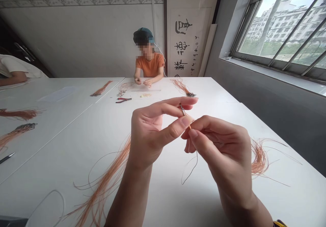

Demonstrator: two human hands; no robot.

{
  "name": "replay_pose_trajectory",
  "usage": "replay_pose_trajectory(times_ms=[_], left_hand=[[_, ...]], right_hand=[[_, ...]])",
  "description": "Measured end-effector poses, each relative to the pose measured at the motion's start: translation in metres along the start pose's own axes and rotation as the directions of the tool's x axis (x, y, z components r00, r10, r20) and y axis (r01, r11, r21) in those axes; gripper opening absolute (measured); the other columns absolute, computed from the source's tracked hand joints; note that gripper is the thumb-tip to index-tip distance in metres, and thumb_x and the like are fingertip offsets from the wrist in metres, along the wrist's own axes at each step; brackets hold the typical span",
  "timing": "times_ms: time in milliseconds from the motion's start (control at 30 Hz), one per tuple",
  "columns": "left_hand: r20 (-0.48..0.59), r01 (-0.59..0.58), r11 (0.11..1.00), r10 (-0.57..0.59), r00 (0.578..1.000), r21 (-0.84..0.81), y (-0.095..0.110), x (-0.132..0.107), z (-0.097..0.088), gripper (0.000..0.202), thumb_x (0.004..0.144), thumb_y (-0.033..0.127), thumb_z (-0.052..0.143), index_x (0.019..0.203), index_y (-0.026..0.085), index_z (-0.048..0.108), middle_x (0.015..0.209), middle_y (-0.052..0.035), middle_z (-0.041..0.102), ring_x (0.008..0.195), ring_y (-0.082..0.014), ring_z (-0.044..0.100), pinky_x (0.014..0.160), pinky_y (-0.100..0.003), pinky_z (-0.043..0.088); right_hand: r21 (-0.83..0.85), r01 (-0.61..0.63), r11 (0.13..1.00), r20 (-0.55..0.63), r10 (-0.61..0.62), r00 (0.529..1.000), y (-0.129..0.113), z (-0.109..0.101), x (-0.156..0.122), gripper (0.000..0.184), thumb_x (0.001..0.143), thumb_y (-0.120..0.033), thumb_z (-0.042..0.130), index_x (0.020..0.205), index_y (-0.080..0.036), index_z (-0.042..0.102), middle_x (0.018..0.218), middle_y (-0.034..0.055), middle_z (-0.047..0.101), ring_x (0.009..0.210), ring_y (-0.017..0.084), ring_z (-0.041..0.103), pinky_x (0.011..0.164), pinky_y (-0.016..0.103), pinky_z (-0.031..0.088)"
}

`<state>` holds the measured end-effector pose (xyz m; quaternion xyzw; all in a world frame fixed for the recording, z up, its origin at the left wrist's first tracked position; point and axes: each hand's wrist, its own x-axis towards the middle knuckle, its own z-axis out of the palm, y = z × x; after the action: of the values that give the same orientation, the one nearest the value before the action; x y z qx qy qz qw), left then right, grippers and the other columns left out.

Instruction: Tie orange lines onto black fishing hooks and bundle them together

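Note:
My left hand is raised over the table and pinches a thin copper-coloured wire with a shiny dark metal end between thumb and fingers. My right hand meets it at the fingertips and pinches the same wire just below, where a short orange stretch shows. Under the right fingers hangs a thin grey loop; whether it is one piece with the wire I cannot tell. Behind my left forearm lies a bundle of copper wires. Another wire bundle is partly hidden behind my right hand.
Across the white table sits a person in an orange top, hands at small work. Red-handled pliers and several wire bundles lie about. A pen is at the left. Another person's sleeve shows far left.

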<state>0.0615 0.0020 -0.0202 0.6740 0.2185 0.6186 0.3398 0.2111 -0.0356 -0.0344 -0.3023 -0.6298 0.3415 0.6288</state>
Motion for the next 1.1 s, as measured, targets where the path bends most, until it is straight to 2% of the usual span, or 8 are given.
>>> replay_pose_trajectory(times_ms=[133,367,500,767,1100], left_hand=[[-0.018,0.015,1.0,-0.014,1.0,0.025,-0.0001,-0.0005,-0.0007,0.012,0.087,0.021,0.083,0.079,0.029,0.081,0.11,0.0003,0.084,0.106,-0.0221,0.079,0.104,-0.045,0.065],[0.002,-0.039,0.999,0.039,0.999,-0.021,0.0002,-0.0003,0.0008,0.018,0.09,0.014,0.079,0.085,0.031,0.083,0.113,0.0028,0.084,0.107,-0.0187,0.078,0.106,-0.04,0.063],[-0.001,-0.026,1.0,0.026,1.0,0.002,0.0009,-0.0001,0.0008,0.016,0.089,0.017,0.081,0.081,0.03,0.082,0.112,0.0014,0.084,0.106,-0.021,0.079,0.103,-0.043,0.065],[-0.008,-0.041,0.999,0.041,0.999,0.016,-0.0007,-0.0004,0.001,0.014,0.088,0.019,0.082,0.08,0.029,0.081,0.111,0.0012,0.084,0.102,-0.0206,0.079,0.099,-0.041,0.066],[0.014,-0.039,0.999,0.039,0.999,-0.003,-0.0044,0.0007,-0.0014,0.01,0.088,0.023,0.083,0.082,0.031,0.082,0.11,0.0011,0.084,0.105,-0.0213,0.079,0.099,-0.042,0.065]], right_hand=[[0.005,0.005,1.0,0.003,-0.005,1.0,0.0007,0.0006,0.0007,0.024,0.093,-0.011,0.064,0.071,-0.019,0.067,0.06,-0.0035,0.062,0.058,0.011,0.057,0.056,0.023,0.047],[0.025,-0.003,1.0,0.002,0.003,1.0,0.0008,0.0003,0.0005,0.024,0.095,-0.012,0.064,0.072,-0.019,0.067,0.061,-0.0037,0.062,0.06,0.011,0.056,0.057,0.023,0.047],[0.027,-0.003,1.0,-0.003,0.003,1.0,0.0013,0.0007,0.0002,0.025,0.096,-0.013,0.064,0.072,-0.019,0.066,0.061,-0.0032,0.062,0.059,0.011,0.056,0.057,0.024,0.046],[0.027,-0.006,1.0,0.005,0.006,1.0,0.0021,0.0001,-0.0005,0.025,0.095,-0.012,0.064,0.072,-0.019,0.065,0.062,-0.003,0.062,0.059,0.011,0.056,0.057,0.024,0.046],[0.009,-0.004,1.0,0.013,0.004,1.0,0.0002,-0.0012,-0.0016,0.024,0.095,-0.011,0.064,0.072,-0.019,0.066,0.062,-0.0038,0.063,0.06,0.01,0.057,0.057,0.022,0.047]])
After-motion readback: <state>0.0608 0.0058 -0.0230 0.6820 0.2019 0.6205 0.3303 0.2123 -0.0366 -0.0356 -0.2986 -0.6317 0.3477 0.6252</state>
